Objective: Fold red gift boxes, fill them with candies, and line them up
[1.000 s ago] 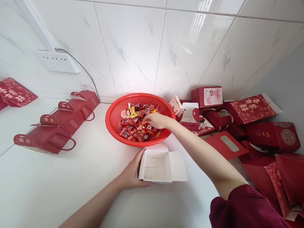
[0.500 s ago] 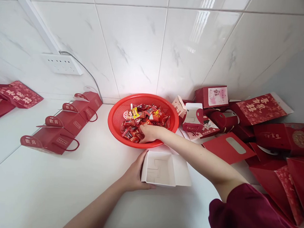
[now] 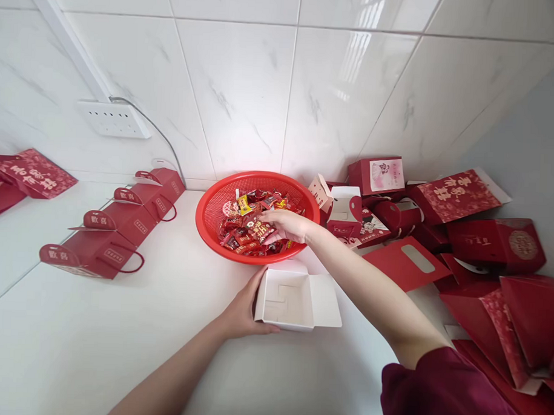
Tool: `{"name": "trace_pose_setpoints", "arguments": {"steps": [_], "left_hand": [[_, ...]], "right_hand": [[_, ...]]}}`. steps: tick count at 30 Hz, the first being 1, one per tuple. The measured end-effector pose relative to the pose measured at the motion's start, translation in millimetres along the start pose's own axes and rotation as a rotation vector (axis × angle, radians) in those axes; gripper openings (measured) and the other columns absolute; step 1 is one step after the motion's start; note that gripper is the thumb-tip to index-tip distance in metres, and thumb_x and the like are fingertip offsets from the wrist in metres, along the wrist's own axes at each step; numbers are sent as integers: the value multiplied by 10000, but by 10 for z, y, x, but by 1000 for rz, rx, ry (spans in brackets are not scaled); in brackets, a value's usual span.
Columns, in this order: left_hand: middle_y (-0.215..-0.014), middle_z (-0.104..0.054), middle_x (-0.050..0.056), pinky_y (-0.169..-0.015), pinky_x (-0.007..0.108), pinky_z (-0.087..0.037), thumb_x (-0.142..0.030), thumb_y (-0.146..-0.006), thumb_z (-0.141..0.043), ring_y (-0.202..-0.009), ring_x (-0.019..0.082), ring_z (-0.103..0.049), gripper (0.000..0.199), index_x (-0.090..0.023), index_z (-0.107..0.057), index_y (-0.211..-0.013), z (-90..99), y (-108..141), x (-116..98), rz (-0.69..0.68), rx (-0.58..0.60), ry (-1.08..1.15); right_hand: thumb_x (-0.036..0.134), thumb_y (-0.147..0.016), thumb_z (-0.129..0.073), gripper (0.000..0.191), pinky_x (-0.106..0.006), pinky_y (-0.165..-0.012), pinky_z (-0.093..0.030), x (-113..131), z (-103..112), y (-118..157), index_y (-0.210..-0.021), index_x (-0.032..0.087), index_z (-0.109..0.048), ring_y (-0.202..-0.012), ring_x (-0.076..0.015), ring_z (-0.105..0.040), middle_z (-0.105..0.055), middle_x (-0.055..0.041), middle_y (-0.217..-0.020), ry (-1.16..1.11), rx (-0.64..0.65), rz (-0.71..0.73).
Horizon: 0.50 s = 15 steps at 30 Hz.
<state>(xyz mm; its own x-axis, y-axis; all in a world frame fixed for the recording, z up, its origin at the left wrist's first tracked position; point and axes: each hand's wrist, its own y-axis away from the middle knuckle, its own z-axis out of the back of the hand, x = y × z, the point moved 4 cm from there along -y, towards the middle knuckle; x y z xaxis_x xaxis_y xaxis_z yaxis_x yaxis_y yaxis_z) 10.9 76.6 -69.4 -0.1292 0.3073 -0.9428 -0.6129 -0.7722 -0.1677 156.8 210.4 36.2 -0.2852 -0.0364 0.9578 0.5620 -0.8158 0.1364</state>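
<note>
My left hand [image 3: 246, 309] grips the left side of an open box [image 3: 288, 300], white inside, with one flap folded out to the right. The inside of the box shows its bare bottom. Just behind it stands a red plastic basket [image 3: 204, 229] of wrapped candies [image 3: 242, 238]. Over the basket's near right part, my right hand [image 3: 285, 225] pinches a wrapped candy [image 3: 260, 229] in dark red foil with pale lettering, lifted a little above the heap.
Several red gift boxes with cord handles [image 3: 117, 226] stand in a row at the left. On the right lies a pile of red boxes [image 3: 489, 245] and flat cartons. A power strip [image 3: 114, 119] is fixed to the tiled wall [image 3: 236, 85] behind.
My right hand has come up out of the candies, now with a wrapped candy in its fingers. The left hand keeps its hold on the box. The view has shifted slightly.
</note>
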Motion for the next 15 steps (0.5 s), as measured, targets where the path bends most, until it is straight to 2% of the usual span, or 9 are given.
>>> {"name": "trace_pose_setpoints", "arguments": {"steps": [3,5,7,11,15], "left_hand": [[-1595,-249,154,-1178,535,-254,-444,-611,-882,-1452,394,-268,1258,-263,-88,-1570,-4,-1,8,-12,-6,-9],[-1593,-256,150,-1176,535,-259,-435,-615,-881,-1451,393,-272,1248,-267,-93,-1568,-7,-4,1,-12,-8,-8],[-1594,-255,149,-1175,532,-263,-421,-622,-879,-1453,389,-270,1240,-268,-94,-1569,-13,-8,-13,-9,-6,-3],[-1602,-235,149,-1178,533,-256,-406,-625,-880,-1462,383,-252,1233,-272,-98,-1569,-20,-19,-40,-15,-13,4],[-1601,-234,162,-1173,543,-260,-416,-630,-875,-1459,384,-261,1235,-263,-87,-1569,-27,-19,-34,-6,-8,-6]], "right_hand": [[415,-869,-646,361,-320,-788,-618,-15,18,156,-1130,169,-612,-955,-170,-676,-685,-94,-1141,-190,39,13],[381,-737,-800,478,-310,-825,-598,-27,25,250,-1126,157,-637,-963,-185,-688,-716,-92,-1100,-333,68,22],[344,-650,-868,517,-305,-861,-575,-26,47,329,-1085,144,-672,-938,-184,-700,-743,-76,-1035,-419,56,57],[330,-624,-877,505,-317,-886,-554,9,104,444,-1057,140,-701,-878,-175,-708,-760,-44,-946,-365,3,131],[341,-663,-828,430,-340,-864,-552,38,149,496,-1020,137,-701,-878,-192,-698,-747,-34,-911,-223,-24,158]]}}
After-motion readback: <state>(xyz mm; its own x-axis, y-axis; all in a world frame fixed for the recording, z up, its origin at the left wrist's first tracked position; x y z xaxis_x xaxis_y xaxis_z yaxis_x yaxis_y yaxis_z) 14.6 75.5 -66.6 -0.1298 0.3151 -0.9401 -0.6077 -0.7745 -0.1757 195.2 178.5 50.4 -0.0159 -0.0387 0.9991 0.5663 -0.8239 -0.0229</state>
